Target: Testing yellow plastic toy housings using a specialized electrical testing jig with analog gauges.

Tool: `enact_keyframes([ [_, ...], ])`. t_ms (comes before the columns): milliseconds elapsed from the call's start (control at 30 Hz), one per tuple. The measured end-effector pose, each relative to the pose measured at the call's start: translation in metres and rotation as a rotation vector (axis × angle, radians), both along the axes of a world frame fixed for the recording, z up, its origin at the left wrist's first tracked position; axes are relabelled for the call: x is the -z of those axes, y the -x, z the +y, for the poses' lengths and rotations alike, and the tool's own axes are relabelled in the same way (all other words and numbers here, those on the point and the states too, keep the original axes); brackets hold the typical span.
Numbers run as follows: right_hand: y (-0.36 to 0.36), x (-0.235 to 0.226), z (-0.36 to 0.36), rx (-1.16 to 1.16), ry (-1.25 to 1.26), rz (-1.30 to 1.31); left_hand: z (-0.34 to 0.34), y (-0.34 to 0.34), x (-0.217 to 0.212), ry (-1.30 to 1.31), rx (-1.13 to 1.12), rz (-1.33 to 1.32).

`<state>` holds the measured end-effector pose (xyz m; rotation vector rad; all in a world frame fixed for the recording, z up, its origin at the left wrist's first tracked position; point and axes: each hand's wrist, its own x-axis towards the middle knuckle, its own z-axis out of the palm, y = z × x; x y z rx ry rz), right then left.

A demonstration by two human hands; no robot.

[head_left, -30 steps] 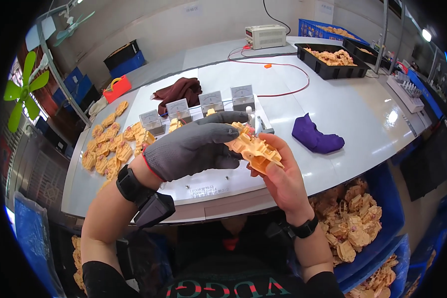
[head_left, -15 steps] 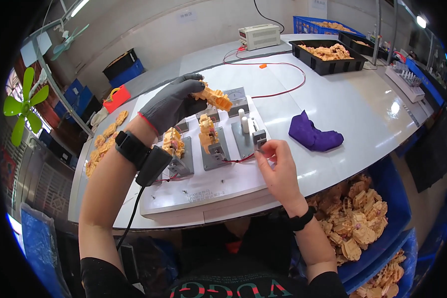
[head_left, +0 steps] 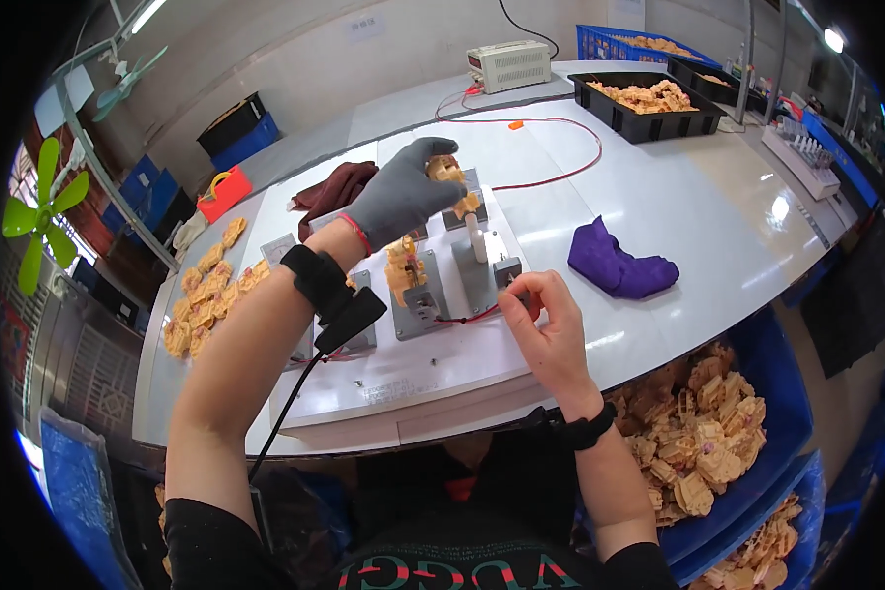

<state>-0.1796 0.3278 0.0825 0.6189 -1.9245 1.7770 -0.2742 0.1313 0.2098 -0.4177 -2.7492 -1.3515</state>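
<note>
My left hand [head_left: 403, 192], in a grey glove, grips a tan moulded plastic part [head_left: 446, 171] above the rightmost grey fixture [head_left: 473, 279]. The part's lower end is over the fixture's white pegs [head_left: 475, 241]; whether it touches them I cannot tell. My bare right hand [head_left: 551, 324] has thumb and forefinger pinched at the small dark block [head_left: 507, 271] on that fixture's near end. Whatever lies between those fingertips is hidden. Another tan part [head_left: 401, 267] sits on the middle fixture [head_left: 428, 317]. My left forearm mostly covers the left fixture.
Loose tan parts [head_left: 204, 300] lie at the left. A purple cloth [head_left: 619, 262] is right of the board [head_left: 403, 388], a dark red cloth [head_left: 334, 189] behind it. Red wires run to a power supply [head_left: 509, 67]. Black trays [head_left: 649, 120] and blue bins [head_left: 792, 413] hold more parts.
My left hand has carried the tan part rightward, turning it downward over the white pegs. The dark red cloth has come into sight. My right hand stays by the block.
</note>
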Motion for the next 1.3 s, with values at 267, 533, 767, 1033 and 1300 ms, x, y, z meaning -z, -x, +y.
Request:
enact_keyframes([
  [267,0.000,0.004,0.004,0.010,-0.002,0.042,0.018,-0.049,0.022,0.540,0.358,0.290],
  [533,0.001,0.008,-0.002,0.027,0.045,-0.046,0.017,-0.047,0.012,0.746,0.391,0.103],
  [767,-0.001,0.003,0.004,0.055,0.214,-0.195,-0.038,-0.146,-0.025,0.444,0.116,0.347],
  [1033,-0.001,0.011,0.005,0.037,0.196,-0.181,-0.119,-0.285,0.046,0.060,-0.580,0.171],
  [1300,-0.002,0.012,0.006,0.198,0.018,-0.170,-0.163,-0.311,0.136,-0.037,-0.854,0.228],
])
